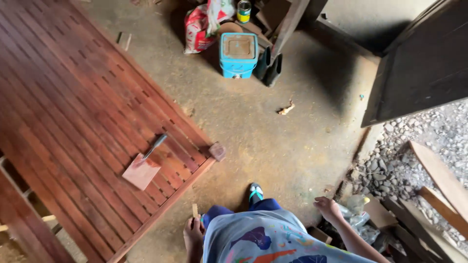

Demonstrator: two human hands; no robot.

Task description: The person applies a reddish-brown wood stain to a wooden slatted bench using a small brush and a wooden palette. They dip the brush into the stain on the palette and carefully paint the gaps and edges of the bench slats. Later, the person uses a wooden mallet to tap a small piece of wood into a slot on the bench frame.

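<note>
At the bottom edge of the view, beside the near corner of the slatted wooden panel (73,112), the left hand (193,234) is closed around one small pale wooden stick (195,211), which stands up out of the fist, just off the panel's long edge. The right hand (327,208) hangs on the other side of the body with its fingers loosely curled and nothing in them, above a heap of scrap wood and crumpled plastic (358,219) at the floor's edge. Between the two hands shows one foot in a blue sandal (255,193), planted on the dirt floor (263,131).

On the panel, near its right-hand edge, lies one flat reddish square of board (141,171), and one tool with a grey handle (154,147) rests with its end touching that square. One small reddish wood block (217,151) sits on the floor, touching the panel's corner.

Further out, at the top edge of the view, stand one blue square container with a lid (238,55), one red and white sack (201,25) to its left, one tin can (243,10) behind it, and one pair of dark rubber boots (270,68) to its right. One scrap of pale wood (286,108) lies alone on the floor. At the right, a dark wooden door (419,68) stands above loose gravel (414,156) and several planks (441,180).
</note>
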